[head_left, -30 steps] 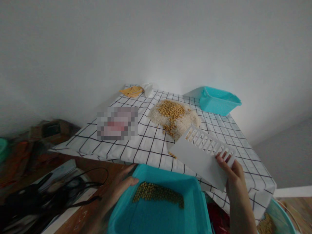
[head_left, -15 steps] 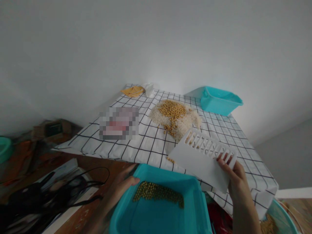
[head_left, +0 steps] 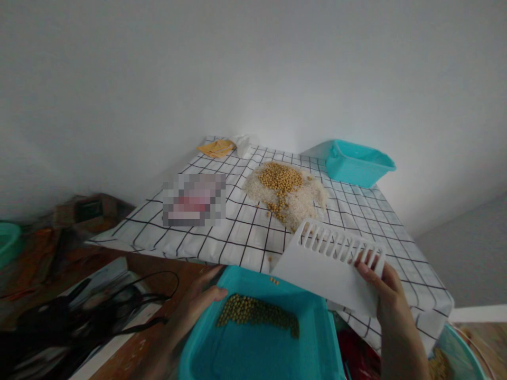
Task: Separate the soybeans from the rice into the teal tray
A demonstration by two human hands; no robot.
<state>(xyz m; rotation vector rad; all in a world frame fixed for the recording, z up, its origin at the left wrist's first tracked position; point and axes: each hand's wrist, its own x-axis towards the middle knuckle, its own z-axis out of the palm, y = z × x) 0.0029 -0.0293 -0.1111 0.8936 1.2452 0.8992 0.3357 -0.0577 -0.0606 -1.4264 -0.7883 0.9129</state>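
My left hand (head_left: pixel 208 298) grips the left rim of a turquoise plastic bin (head_left: pixel 257 359), held just below the table's front edge. A layer of soybeans (head_left: pixel 245 310) lies inside it toward the far wall. In my right hand (head_left: pixel 382 274), fingers closed round its slotted end, is a flat white slotted plastic scoop (head_left: pixel 325 269). Its solid edge tilts down over the bin's far rim. A few loose soybeans (head_left: pixel 274 280) show just beside that edge, above the bin. Behind the scoop, a heap of white rice (head_left: pixel 303 206) carries more soybeans (head_left: pixel 280 177).
A second turquoise bin (head_left: pixel 356 166) stands at the back right of the checked tablecloth (head_left: pixel 237 237). Yellow cloth (head_left: pixel 216 148) and crumpled white tissue (head_left: pixel 242 145) lie at the back left, near a blurred-out item (head_left: pixel 194 200). Black cables (head_left: pixel 130 301) clutter the lower left.
The white scoop has moved slightly down toward me. The few soybeans by its edge have slid off the table edge to above the bin. My left hand and the bin stay put.
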